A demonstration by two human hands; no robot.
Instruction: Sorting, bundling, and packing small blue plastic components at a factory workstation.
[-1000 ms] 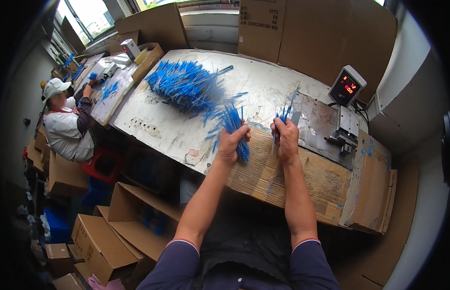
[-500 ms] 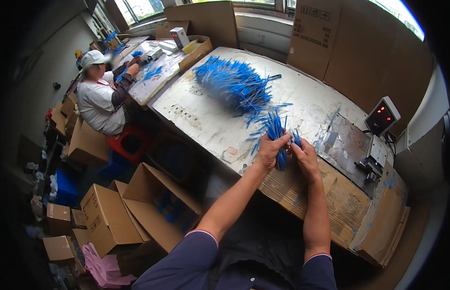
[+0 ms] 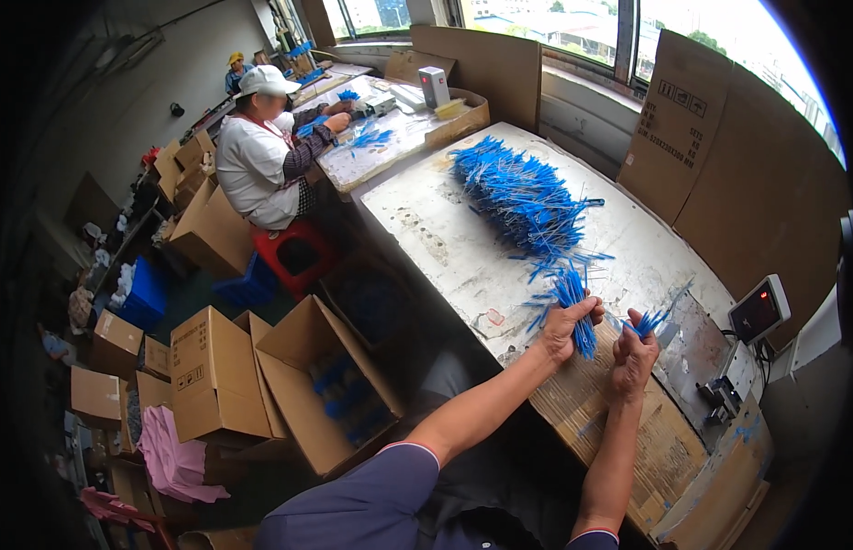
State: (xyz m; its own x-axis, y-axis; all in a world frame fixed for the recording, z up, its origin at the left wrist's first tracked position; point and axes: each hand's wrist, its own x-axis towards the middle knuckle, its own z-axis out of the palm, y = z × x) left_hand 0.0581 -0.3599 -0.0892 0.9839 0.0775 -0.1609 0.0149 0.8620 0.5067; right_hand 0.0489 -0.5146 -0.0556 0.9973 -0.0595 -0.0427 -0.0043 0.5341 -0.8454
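My left hand [image 3: 567, 330] is closed around a thick bundle of thin blue strips [image 3: 573, 291] with pale ends, held upright over the near edge of the worktable. To its right, apart from it, my right hand [image 3: 634, 359] pinches a smaller bunch of the same strips [image 3: 648, 321], which fan out beyond the fingers. A large heap of blue strips [image 3: 523, 197] lies on the white tabletop [image 3: 426, 225] beyond my left hand. Loose strips are scattered between the heap and that hand. Single strips are too fine to make out their exact kind.
At the right stand a digital display [image 3: 759, 309] and a small metal device [image 3: 720, 399]. Cardboard [image 3: 573, 394] covers the table's near edge. Tall cardboard sheets [image 3: 766, 202] line the back. A co-worker [image 3: 261, 160] sits at the far-left table; open cartons [image 3: 330, 385] stand on the floor.
My right hand has moved away from the left one with a small bunch of strips. My left hand keeps the bigger bundle. The whole view has swung, shifting the scene rightward.
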